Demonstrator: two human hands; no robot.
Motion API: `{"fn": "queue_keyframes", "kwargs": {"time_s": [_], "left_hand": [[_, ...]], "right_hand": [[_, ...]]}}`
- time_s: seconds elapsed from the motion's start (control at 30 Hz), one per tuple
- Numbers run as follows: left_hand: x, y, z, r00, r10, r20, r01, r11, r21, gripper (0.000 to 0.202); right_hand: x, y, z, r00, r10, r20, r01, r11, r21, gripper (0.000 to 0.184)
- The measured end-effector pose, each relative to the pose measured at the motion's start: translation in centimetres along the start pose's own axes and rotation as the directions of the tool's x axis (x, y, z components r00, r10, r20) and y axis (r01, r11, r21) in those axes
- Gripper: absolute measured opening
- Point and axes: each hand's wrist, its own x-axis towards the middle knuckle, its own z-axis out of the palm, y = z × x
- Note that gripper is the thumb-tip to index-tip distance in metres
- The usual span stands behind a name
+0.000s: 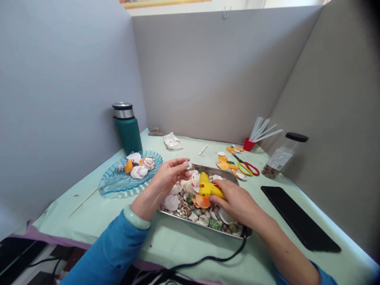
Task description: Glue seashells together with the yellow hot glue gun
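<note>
My right hand [234,198] is wrapped round the handle of a yellow glue gun [205,185], held over a metal tray [204,228] full of seashells. A black cord [219,259] runs from near the tray's right corner to the table's front edge. Between the fingertips of my left hand [168,176] is a small white shell [188,164], above the tray's back left part. An orange shell [202,200] with a red spot of light lies right below the gun. Spotted, green and white shells fill the tray around it.
To the left, a blue glass dish [114,183] holds several shells, with a green bottle [128,132] behind. Scissors [246,166], orange shells [223,163] and a red cup [249,145] of glue sticks stand back right. A jar [280,158] and a black phone-like slab [299,217] lie further right.
</note>
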Motion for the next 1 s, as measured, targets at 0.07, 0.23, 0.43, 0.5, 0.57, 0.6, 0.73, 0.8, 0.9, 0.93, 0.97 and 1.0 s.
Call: {"fn": "queue_keyframes", "kwargs": {"time_s": [0.07,0.23,0.43,0.5,0.57,0.6,0.73,0.8,0.9,0.93,0.97,1.0], "left_hand": [[-0.2,0.0,0.2,0.999,-0.011,0.050,0.010,1.000,0.025,0.035],[-0.5,-0.2,0.6,0.988,-0.004,0.154,-0.007,0.997,0.075,0.031],[-0.7,-0.6,1.1,0.987,0.005,0.162,-0.022,0.994,0.104,0.028],[-0.7,-0.8,1.1,0.989,0.019,0.149,-0.038,0.992,0.123,0.028],[-0.6,-0.9,1.1,0.989,0.038,0.141,-0.059,0.987,0.147,0.029],[-0.6,-0.9,1.0,0.989,0.046,0.142,-0.068,0.985,0.159,0.029],[-0.7,-1.0,1.1,0.985,0.066,0.158,-0.097,0.975,0.198,0.029],[-0.8,-1.1,1.1,0.985,0.065,0.158,-0.100,0.969,0.226,0.030],[-0.9,-1.0,1.2,0.990,0.054,0.127,-0.087,0.957,0.276,0.030],[-0.8,-1.0,1.2,0.992,0.054,0.117,-0.086,0.956,0.281,0.030],[-0.8,-1.0,1.2,0.993,0.053,0.110,-0.083,0.952,0.293,0.030],[-0.8,-1.0,1.2,0.993,0.053,0.104,-0.083,0.948,0.307,0.030]], "right_hand": [[0.0,-0.2,-0.5,0.998,-0.030,-0.058,0.028,0.999,-0.032,0.033],[0.4,-2.5,-2.6,0.905,-0.173,-0.388,0.225,0.970,0.093,0.027],[1.5,-4.8,-1.8,0.877,-0.165,-0.451,0.244,0.962,0.122,0.015],[1.7,-4.9,-1.3,0.880,-0.112,-0.461,0.208,0.965,0.163,0.013],[1.8,-4.7,-0.9,0.885,-0.076,-0.460,0.189,0.960,0.205,0.012],[1.8,-4.5,-0.7,0.888,-0.062,-0.457,0.184,0.956,0.227,0.012],[1.9,-4.0,-0.3,0.897,-0.013,-0.442,0.161,0.941,0.299,0.009],[1.9,-3.9,-0.3,0.894,-0.004,-0.448,0.159,0.938,0.308,0.008],[1.8,-4.1,-0.4,0.892,-0.023,-0.451,0.167,0.944,0.283,0.008],[1.8,-4.1,-0.4,0.891,-0.030,-0.454,0.165,0.951,0.261,0.008],[1.7,-4.2,-0.5,0.889,-0.039,-0.457,0.165,0.956,0.241,0.008],[1.7,-4.3,-0.5,0.889,-0.050,-0.455,0.169,0.960,0.225,0.008]]}}
